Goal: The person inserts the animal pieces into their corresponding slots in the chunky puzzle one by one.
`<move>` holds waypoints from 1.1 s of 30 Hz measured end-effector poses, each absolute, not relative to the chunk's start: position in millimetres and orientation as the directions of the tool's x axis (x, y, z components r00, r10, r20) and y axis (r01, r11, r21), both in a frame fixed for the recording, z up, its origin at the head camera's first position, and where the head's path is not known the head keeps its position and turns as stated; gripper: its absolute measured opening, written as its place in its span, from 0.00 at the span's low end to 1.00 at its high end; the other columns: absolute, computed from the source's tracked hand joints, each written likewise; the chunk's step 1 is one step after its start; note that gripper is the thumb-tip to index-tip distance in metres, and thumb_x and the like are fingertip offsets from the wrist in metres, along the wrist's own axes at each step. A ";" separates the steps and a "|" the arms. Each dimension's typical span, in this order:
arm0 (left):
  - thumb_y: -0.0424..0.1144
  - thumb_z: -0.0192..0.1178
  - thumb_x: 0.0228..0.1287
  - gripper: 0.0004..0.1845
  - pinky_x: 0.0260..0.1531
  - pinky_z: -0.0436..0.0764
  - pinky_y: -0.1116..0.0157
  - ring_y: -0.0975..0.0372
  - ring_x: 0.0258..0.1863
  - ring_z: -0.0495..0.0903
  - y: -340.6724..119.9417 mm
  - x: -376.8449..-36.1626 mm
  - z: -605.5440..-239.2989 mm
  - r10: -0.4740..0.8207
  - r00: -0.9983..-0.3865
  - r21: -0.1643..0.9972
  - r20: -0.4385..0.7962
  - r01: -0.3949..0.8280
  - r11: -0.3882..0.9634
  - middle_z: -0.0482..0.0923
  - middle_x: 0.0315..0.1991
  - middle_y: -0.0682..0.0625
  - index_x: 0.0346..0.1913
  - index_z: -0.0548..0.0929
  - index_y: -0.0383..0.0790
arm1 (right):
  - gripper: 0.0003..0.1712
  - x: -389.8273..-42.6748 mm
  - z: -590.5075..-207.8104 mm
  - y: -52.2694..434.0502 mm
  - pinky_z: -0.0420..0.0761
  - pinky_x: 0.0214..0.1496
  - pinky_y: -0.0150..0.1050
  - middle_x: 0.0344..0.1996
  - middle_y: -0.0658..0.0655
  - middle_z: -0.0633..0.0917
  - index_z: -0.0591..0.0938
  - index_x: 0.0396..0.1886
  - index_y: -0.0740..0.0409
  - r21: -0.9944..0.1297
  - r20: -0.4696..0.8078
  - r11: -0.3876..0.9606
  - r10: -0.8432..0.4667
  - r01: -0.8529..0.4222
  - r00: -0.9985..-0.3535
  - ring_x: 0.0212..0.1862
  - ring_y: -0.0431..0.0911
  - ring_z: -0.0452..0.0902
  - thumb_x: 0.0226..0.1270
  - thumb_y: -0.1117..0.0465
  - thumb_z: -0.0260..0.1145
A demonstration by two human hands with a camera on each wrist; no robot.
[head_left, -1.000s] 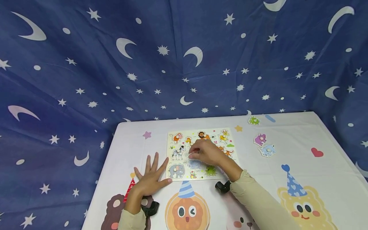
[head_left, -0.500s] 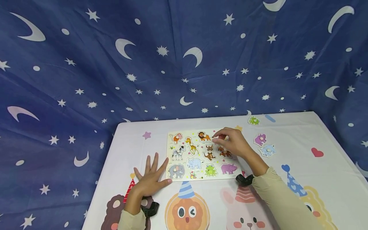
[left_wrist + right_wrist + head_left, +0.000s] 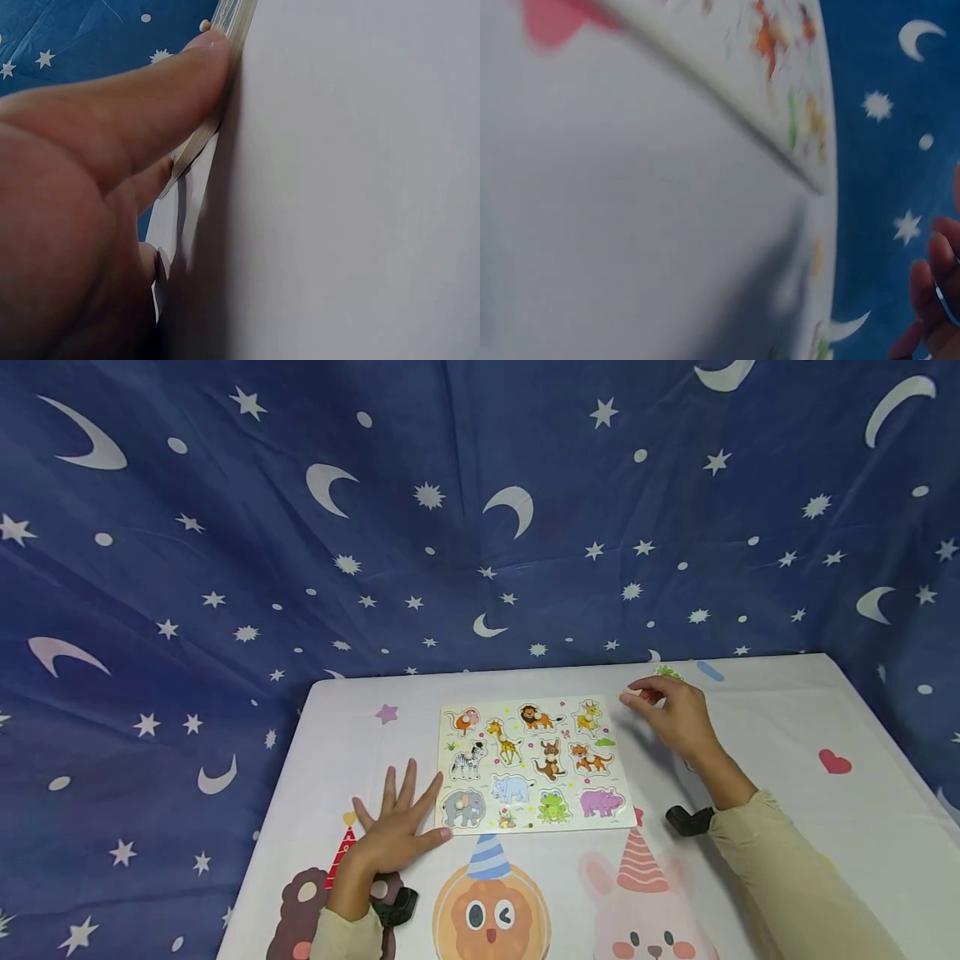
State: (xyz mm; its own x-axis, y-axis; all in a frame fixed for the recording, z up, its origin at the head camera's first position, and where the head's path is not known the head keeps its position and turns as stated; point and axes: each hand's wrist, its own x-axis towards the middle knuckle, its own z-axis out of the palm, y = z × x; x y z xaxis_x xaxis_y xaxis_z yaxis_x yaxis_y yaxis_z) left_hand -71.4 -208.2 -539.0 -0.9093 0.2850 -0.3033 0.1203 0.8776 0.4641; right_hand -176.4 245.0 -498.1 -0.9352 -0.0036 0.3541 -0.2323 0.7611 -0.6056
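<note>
A desk (image 3: 750,727) under a white cloth printed with party-hat animals carries a wooden animal puzzle board (image 3: 534,763) near the middle of its far edge. A loose green piece (image 3: 667,672) lies toward the far right corner.

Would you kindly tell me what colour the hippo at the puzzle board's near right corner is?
The hippo is pink-purple, clearest in the head view.

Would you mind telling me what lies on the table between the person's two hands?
In the head view, the animal puzzle board lies between the left hand, flat at its left edge, and the right hand beyond its far right corner.
</note>
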 end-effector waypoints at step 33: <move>0.69 0.59 0.64 0.47 0.59 0.14 0.23 0.42 0.81 0.17 -209.4 -71.8 -537.5 0.275 -0.910 0.472 -0.309 0.105 0.876 0.23 0.84 0.48 0.81 0.51 0.66 | 0.28 -236.8 -538.1 304.1 0.72 0.32 0.36 0.44 0.62 0.84 0.86 0.56 0.59 -0.687 -0.041 0.650 0.411 0.324 -0.911 0.42 0.49 0.73 0.71 0.42 0.67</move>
